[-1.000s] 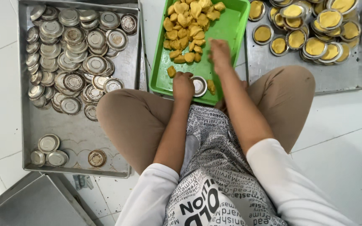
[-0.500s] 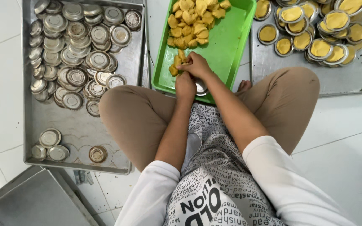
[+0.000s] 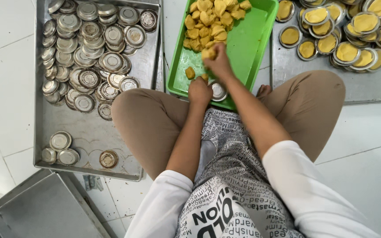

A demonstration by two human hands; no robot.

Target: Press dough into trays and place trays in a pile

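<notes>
A green tray [image 3: 248,44] lies on the floor ahead of my crossed legs, with a heap of yellow dough pieces [image 3: 210,22] at its far end. My right hand [image 3: 219,61] is closed around one yellow dough piece near the heap's edge. My left hand [image 3: 199,90] rests at the tray's near edge, fingers curled, beside a small round metal mould [image 3: 219,91]. Two loose dough pieces [image 3: 190,72] lie just past my left hand.
A steel tray [image 3: 84,132] at the left holds several empty round metal moulds [image 3: 89,48]. Another steel tray [image 3: 367,88] at the right holds moulds filled with yellow dough [image 3: 345,50]. A third metal tray [image 3: 36,211] sits at the bottom left. White floor tiles surround everything.
My right hand went from the heap back to my left hand, then out again toward the heap, now holding a dough piece. My left hand stayed by the mould.
</notes>
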